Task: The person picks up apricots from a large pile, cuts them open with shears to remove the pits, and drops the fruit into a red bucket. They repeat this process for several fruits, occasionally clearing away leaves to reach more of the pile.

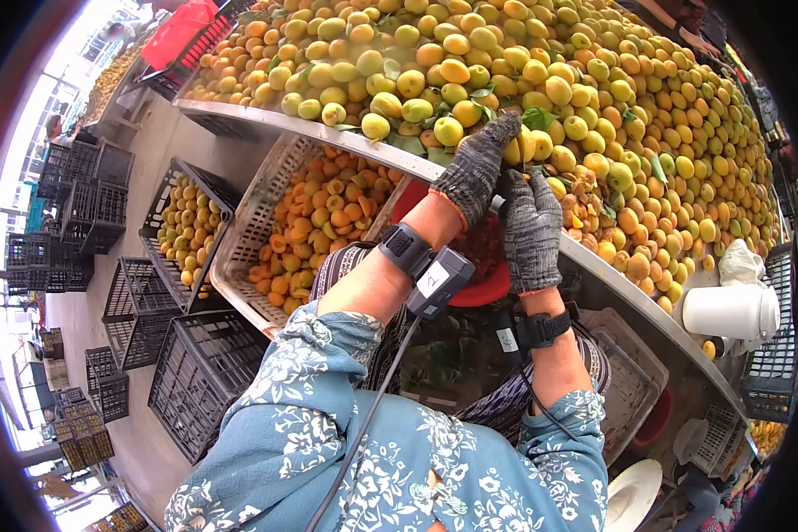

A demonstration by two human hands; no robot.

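My left hand point(475, 173), in a dark grey knit glove, reaches over the metal rim of a table heaped with apricots. Its fingers are closed against a yellow apricot point(525, 145) at the heap's near edge. Just beside it, my right hand point(532, 232), gloved alike, is curled with its fingers bent near the same apricot. A small pale end point(496, 204) sticks out by the right palm; what it belongs to is hidden. Below the hands, a red basin point(483, 291) holds dark reddish scraps, partly covered by my arms.
On the left, a white crate point(230, 257) holds split orange apricots, and a black crate point(155, 253) holds whole ones. More black crates point(208, 368) stand on the floor. A white bucket point(727, 312) lies at the table's right end. A co-worker's hand point(696, 43) shows top right.
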